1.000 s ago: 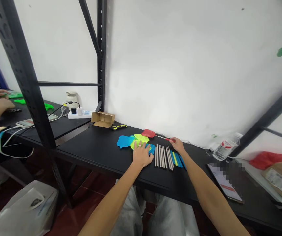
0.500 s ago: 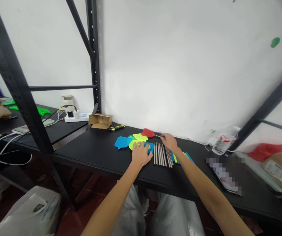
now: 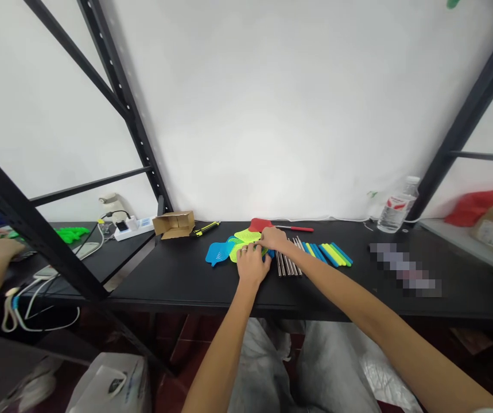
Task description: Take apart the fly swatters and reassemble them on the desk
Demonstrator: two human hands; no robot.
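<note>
My left hand (image 3: pixel 252 264) rests on a pile of plastic fly swatter heads, fingers stretched over them and the thumb apart. My right hand (image 3: pixel 273 237) reaches across to the same pile, its fingers closed at the edge of a yellow-green fly swatter head (image 3: pixel 246 236). A blue fly swatter head (image 3: pixel 217 252) lies to the left. Behind the hands is a red fly swatter (image 3: pixel 260 224) with a metal shaft and a red handle (image 3: pixel 301 229). Metal rods (image 3: pixel 287 266) lie side by side under my right forearm, with blue and yellow handles (image 3: pixel 330 254) to their right.
An open cardboard box (image 3: pixel 174 225) and a black-and-yellow cutter (image 3: pixel 205 229) lie at the back left. A water bottle (image 3: pixel 396 206) stands at the back right. Beyond a rack post, another person's hands (image 3: pixel 3 246) are near green pieces (image 3: pixel 72 234) on the neighbouring table.
My right hand has let go of the red fly swatter's shaft and moved left to the yellow-green heads. My left hand stays on the pile. The camera view has tilted.
</note>
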